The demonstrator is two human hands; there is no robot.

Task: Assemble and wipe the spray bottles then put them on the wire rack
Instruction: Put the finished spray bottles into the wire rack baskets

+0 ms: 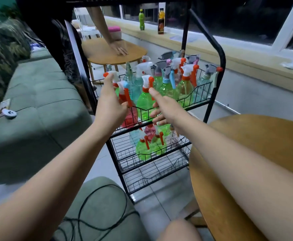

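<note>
A black wire rack (217, 54) stands ahead of me with several coloured spray bottles in its upper basket and a few more in the basket below. My left hand (110, 105) grips a pink spray bottle (129, 117) with an orange trigger at the front left corner of the upper basket. Its fingers reach up beside the white and orange spray head. My right hand (165, 106) is open, index finger touching a green spray bottle (145, 103) beside the pink one. Green bottles (146, 147) fill the lower basket.
A round wooden table (257, 136) sits under my right forearm. A grey-green sofa (38, 108) runs along the left, with a cable on the cushion near me. Another person's hand (119, 47) rests on a second wooden table behind the rack. Two drink bottles stand on the window ledge (203, 47).
</note>
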